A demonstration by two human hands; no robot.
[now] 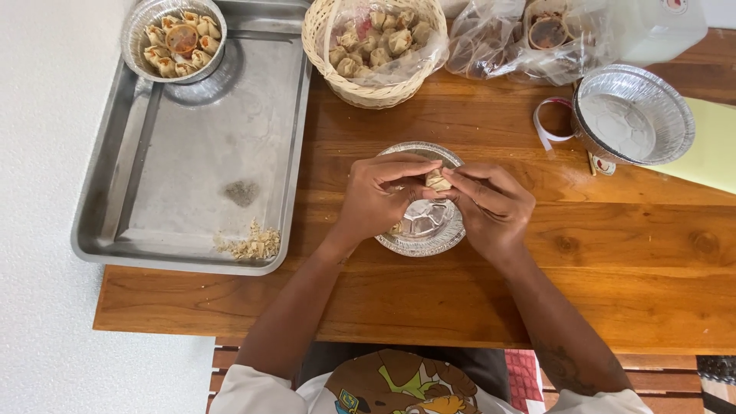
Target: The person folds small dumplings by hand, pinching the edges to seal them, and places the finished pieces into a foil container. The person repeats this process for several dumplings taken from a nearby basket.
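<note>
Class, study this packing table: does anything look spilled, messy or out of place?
Yes. A small heap of pale crumbs lies spilled at the near right corner of the steel tray, with a dark smudge beside it. Everything else sits tidy.

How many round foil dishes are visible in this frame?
3: a filled foil dish on the steel tray, one foil dish under both hands, and an empty stack at the table's right. The stack may hide more.
</note>
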